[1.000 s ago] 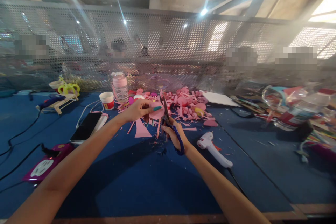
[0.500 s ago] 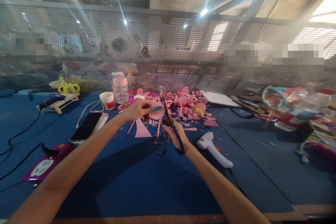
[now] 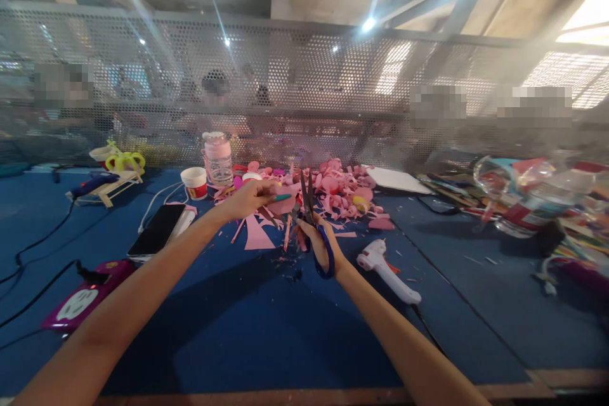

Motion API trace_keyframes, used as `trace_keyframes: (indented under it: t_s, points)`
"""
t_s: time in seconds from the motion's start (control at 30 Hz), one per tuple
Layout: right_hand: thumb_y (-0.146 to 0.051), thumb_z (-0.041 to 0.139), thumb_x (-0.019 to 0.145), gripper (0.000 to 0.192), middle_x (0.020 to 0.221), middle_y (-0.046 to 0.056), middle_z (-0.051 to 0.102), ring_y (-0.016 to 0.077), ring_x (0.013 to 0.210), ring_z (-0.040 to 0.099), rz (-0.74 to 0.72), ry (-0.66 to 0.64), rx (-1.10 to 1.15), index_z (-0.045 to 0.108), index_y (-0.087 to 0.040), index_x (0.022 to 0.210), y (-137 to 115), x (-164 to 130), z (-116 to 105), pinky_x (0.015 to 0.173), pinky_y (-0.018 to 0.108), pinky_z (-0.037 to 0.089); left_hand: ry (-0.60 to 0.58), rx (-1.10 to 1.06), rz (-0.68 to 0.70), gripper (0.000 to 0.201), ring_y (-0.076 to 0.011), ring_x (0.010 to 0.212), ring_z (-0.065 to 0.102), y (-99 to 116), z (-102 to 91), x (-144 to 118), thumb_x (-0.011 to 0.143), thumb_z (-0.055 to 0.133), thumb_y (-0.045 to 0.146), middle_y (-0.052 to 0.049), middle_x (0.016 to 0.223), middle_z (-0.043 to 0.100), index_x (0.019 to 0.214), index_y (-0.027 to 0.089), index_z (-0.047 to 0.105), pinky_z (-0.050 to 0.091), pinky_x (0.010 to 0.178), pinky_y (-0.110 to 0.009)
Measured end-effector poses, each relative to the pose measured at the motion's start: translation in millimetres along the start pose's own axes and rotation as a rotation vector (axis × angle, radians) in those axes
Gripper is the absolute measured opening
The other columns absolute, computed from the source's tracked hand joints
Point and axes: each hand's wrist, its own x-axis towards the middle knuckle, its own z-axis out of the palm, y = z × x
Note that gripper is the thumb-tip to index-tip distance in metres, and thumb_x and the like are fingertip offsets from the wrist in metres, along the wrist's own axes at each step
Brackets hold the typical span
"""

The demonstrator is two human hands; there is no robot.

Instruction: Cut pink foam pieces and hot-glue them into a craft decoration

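Observation:
My left hand point(image 3: 247, 198) pinches a rounded pink paper piece point(image 3: 284, 202) above the blue table. My right hand point(image 3: 318, 242) grips blue-handled scissors point(image 3: 314, 222), whose blades point up and stand apart right beside the paper's right edge. Under both hands lie a pink paper triangle point(image 3: 257, 236) and small dark snippets. Behind them spreads a heap of pink cut paper scraps point(image 3: 340, 189).
A white glue gun point(image 3: 387, 269) lies to the right of my right hand. On the left are a phone point(image 3: 157, 229), a purple power strip point(image 3: 76, 302), a paper cup point(image 3: 195, 181) and a pink bottle point(image 3: 217, 157). Clutter fills the right end. A perforated metal screen point(image 3: 295, 82) closes off the back.
The scissors have swung more upright and their blades have parted. The pink piece has dropped slightly and tilted in my left hand.

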Motion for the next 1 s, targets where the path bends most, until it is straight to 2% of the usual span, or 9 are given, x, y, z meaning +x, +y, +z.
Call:
trace_keyframes:
  t_s: [0.13,0.23,0.3,0.37,0.43,0.5,0.57,0.77,1.0]
  points:
    - [-0.038,0.047,0.079,0.019,0.07,0.0,0.059,0.0133,0.065,0.058,0.01,0.016,0.07,0.049,-0.019,0.081,1,2,1,0.061,0.025,0.045,0.014,0.044,-0.006,0.029,-0.0107,0.055,0.06,2,0.3,-1,0.078,0.054,0.032,-0.003,0.08,0.059,0.103,0.017,0.051,0.046,0.044,-0.019]
    - [-0.036,0.049,0.078,0.017,0.079,0.001,0.06,0.015,0.079,0.059,-0.01,0.048,0.073,0.049,-0.019,0.08,5,5,0,0.077,0.029,0.044,0.031,0.143,0.06,0.029,-0.0088,0.061,0.059,2,-2.0,0,0.077,0.056,0.029,-0.006,0.095,0.058,0.103,0.016,0.053,0.046,0.047,-0.017]
    - [-0.035,0.05,0.077,0.015,0.078,0.001,0.06,0.0149,0.08,0.058,-0.024,0.082,0.04,0.048,-0.02,0.077,8,7,-2,0.08,0.029,0.042,0.057,0.16,0.079,0.032,-0.0098,0.066,0.058,1,-3.6,1,0.074,0.059,0.028,-0.008,0.098,0.057,0.102,0.015,0.052,0.046,0.049,-0.016]
    - [-0.033,0.05,0.077,0.014,0.073,-0.001,0.059,0.0142,0.073,0.058,-0.02,0.094,0.007,0.047,-0.019,0.075,10,7,-4,0.074,0.029,0.044,0.089,0.117,0.058,0.037,-0.0113,0.064,0.059,0,-4.2,2,0.073,0.061,0.029,-0.008,0.093,0.057,0.105,0.015,0.048,0.046,0.045,-0.016]
    - [-0.033,0.049,0.077,0.014,0.063,-0.003,0.056,0.0124,0.058,0.056,0.001,0.067,-0.002,0.046,-0.019,0.075,11,6,-4,0.061,0.026,0.045,0.111,0.048,0.029,0.042,-0.0113,0.056,0.059,1,-4.0,1,0.072,0.061,0.031,-0.005,0.088,0.056,0.107,0.016,0.042,0.046,0.04,-0.018]
    - [-0.035,0.047,0.078,0.016,0.054,-0.006,0.05,0.0101,0.043,0.048,0.025,0.024,0.0,0.046,-0.019,0.076,10,5,-3,0.046,0.024,0.041,0.123,-0.004,0.027,0.044,-0.0103,0.048,0.057,2,-3.5,0,0.071,0.062,0.031,-0.001,0.081,0.054,0.106,0.018,0.039,0.047,0.037,-0.019]
    - [-0.036,0.046,0.079,0.017,0.05,-0.007,0.044,0.0085,0.038,0.041,0.031,-0.005,0.012,0.046,-0.019,0.077,9,3,0,0.039,0.022,0.036,0.133,-0.014,0.045,0.044,-0.0092,0.044,0.056,4,-3.5,0,0.069,0.064,0.03,0.001,0.074,0.052,0.104,0.018,0.039,0.045,0.035,-0.018]
    - [-0.038,0.05,0.077,0.02,0.048,-0.008,0.04,0.0068,0.037,0.036,0.085,-0.057,-0.006,0.045,-0.019,0.075,3,-1,4,0.036,0.02,0.03,0.16,0.075,0.107,0.035,-0.0055,0.044,0.051,7,-6.4,0,0.071,0.063,0.025,0.003,0.064,0.049,0.102,0.017,0.049,0.042,0.037,-0.015]
    - [-0.039,0.048,0.078,0.021,0.05,-0.008,0.039,0.006,0.038,0.034,0.055,-0.083,-0.013,0.046,-0.019,0.082,3,-3,4,0.036,0.019,0.028,0.157,0.085,0.11,0.042,-0.0081,0.047,0.056,6,-8.0,-1,0.072,0.064,0.03,0.003,0.066,0.052,0.106,0.018,0.042,0.043,0.039,-0.016]
